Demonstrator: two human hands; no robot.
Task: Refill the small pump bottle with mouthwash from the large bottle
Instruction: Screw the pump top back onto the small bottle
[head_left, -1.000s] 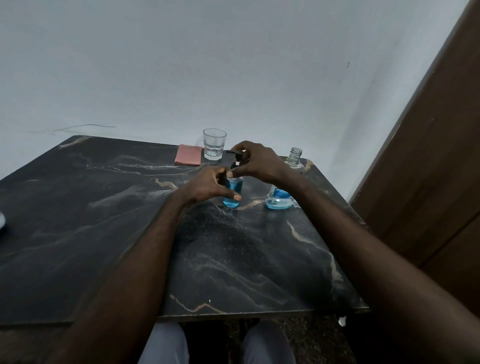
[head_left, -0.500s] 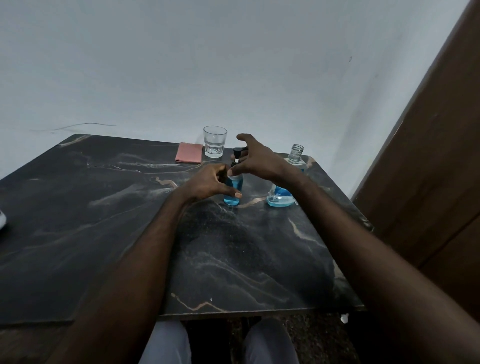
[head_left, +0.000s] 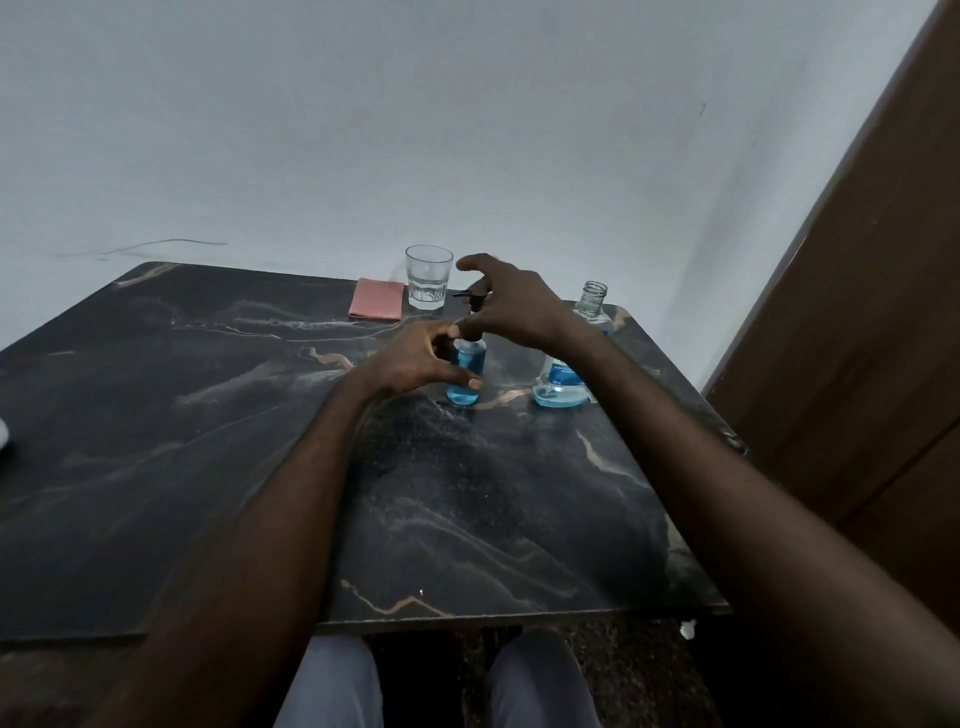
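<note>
The small pump bottle (head_left: 466, 375), clear with blue mouthwash and a black pump head, stands upright on the dark marble table (head_left: 208, 415). My left hand (head_left: 415, 361) is wrapped around its body from the left. Hovering over the pump head, my right hand (head_left: 511, 306) has its fingers spread and its forefinger raised; its thumb lies by the bottle's collar. The large bottle (head_left: 563, 387) stands uncapped to the right, with blue liquid low in it, partly hidden behind my right wrist.
An empty drinking glass (head_left: 428, 278) and a folded pink cloth (head_left: 376, 299) sit at the table's far edge near the white wall. A brown wooden door (head_left: 857, 338) stands close on the right. My knees show under the near edge.
My right hand has loosened from the pump head, its fingers spreading and the forefinger lifting. My left hand has kept its hold on the small bottle.
</note>
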